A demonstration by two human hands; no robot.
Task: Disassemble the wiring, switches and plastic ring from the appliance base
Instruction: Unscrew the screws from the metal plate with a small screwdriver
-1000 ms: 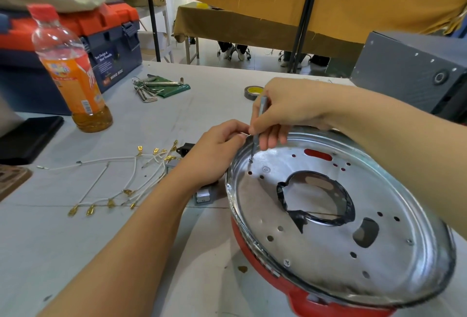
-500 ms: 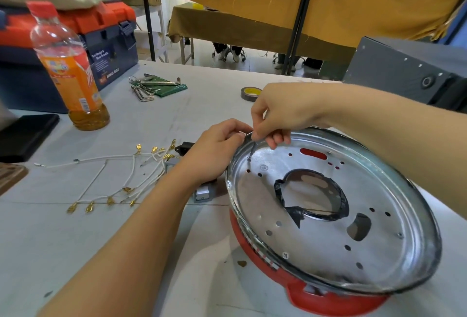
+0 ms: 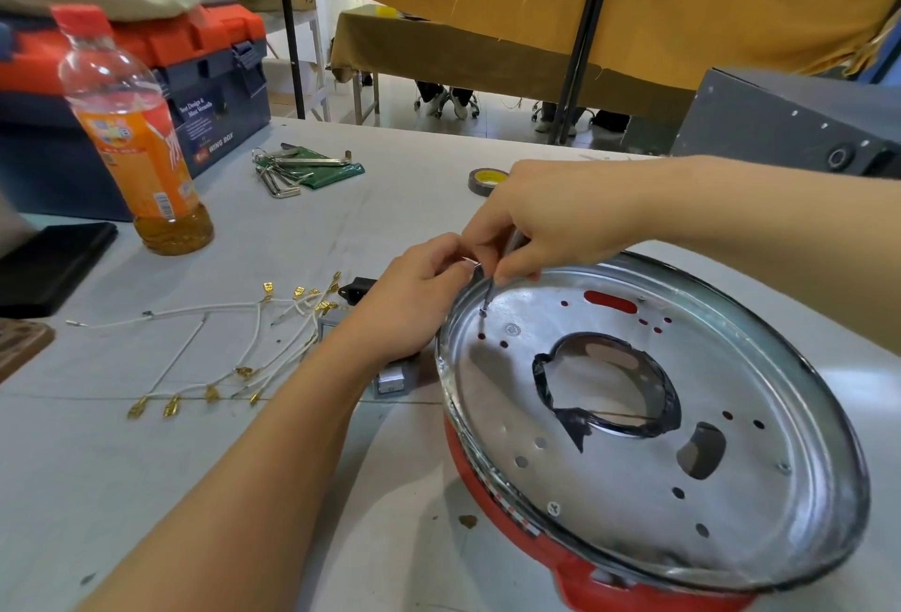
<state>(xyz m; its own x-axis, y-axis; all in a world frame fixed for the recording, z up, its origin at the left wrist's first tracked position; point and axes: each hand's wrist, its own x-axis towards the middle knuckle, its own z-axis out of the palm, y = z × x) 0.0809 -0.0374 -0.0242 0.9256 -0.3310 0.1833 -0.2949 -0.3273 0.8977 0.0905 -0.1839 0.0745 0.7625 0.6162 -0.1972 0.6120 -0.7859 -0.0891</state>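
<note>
The right hand (image 3: 551, 226) has its fingers curled down around a thin metal screwdriver (image 3: 492, 287), pinching the shaft near the top; the tip stands on a small screw (image 3: 482, 312) at the near-left edge of the appliance base (image 3: 731, 489), just inside its rim; the left hand (image 3: 414, 299) is curled over that same rim beside the tool, fingers bent and gripping the edge, its fingertips touching the right hand's fingers.

The appliance base is a round shiny metal plate with a red plastic body showing beneath, lying tilted on the white table (image 3: 146, 489); a ragged dark-edged opening (image 3: 604, 384) sits at its centre, with small holes scattered round it.

Left of the left hand, on the table, lies a loose bundle of white wires (image 3: 253, 343) with brass spade terminals; a black socket (image 3: 358, 289) and a grey switch block (image 3: 390, 380) lie partly hidden by the left wrist.

Farther back stand an orange drink bottle (image 3: 131, 138), a blue and orange toolbox (image 3: 209, 89), a set of hex keys (image 3: 292, 170) and a tape roll (image 3: 485, 180).
</note>
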